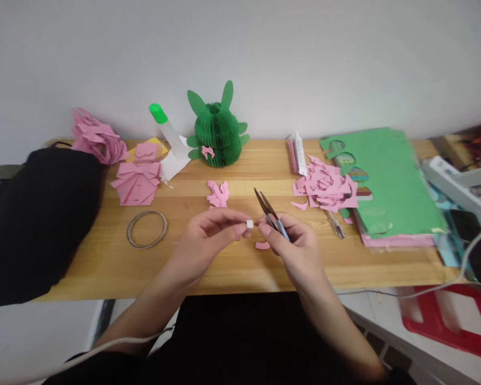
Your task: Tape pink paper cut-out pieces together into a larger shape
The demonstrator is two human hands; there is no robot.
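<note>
Between the thumb and fingers of my left hand [214,235] is a small white square piece [249,223]; whether it is paper or foam tape I cannot tell. My right hand [294,240] is closed around scissors [270,211], their dark blades pointing up and to the left. The fingertips of both hands nearly meet beside the white square. Under the right hand lies a curved pink paper strip [262,245]. Just beyond my left hand are pink paper cutouts [218,193]. Farther back stands a green honeycomb paper figure [217,133] with leaf-shaped ears and a small pink piece on its front.
Pink paper scraps [324,184] and a green sheet stack [396,182] lie right, with a utility knife [336,224] between. Left are a tape roll [129,230], folded pink paper [137,184], a green-capped glue bottle [168,131] and a black bag [40,224]. A wall rises behind.
</note>
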